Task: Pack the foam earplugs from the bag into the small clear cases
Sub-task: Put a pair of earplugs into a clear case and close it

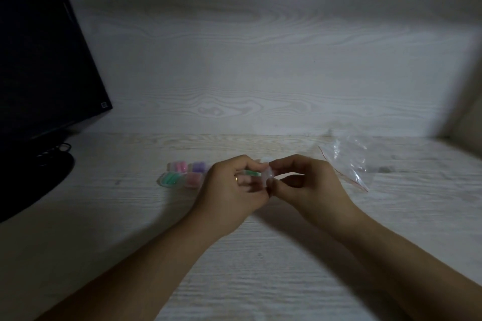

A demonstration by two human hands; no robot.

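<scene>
Both hands meet over the middle of the table around a small clear case (266,177). My left hand (232,190) holds the case's left part, where green earplugs (251,173) show between its fingers. My right hand (307,185) pinches the case's clear lid side with thumb and fingers. Left of the hands lie several small clear cases with earplugs inside: pink (178,166), purple (198,166), green (169,179) and pale pink (193,180). The clear zip bag (348,157) lies flat at the right; I cannot tell whether anything is in it.
A dark monitor (39,60) on a round stand (52,167) with cables fills the left side. A white wood-grain wall rises behind the white wood-grain table (234,255). A small dark speck (384,170) lies right of the bag.
</scene>
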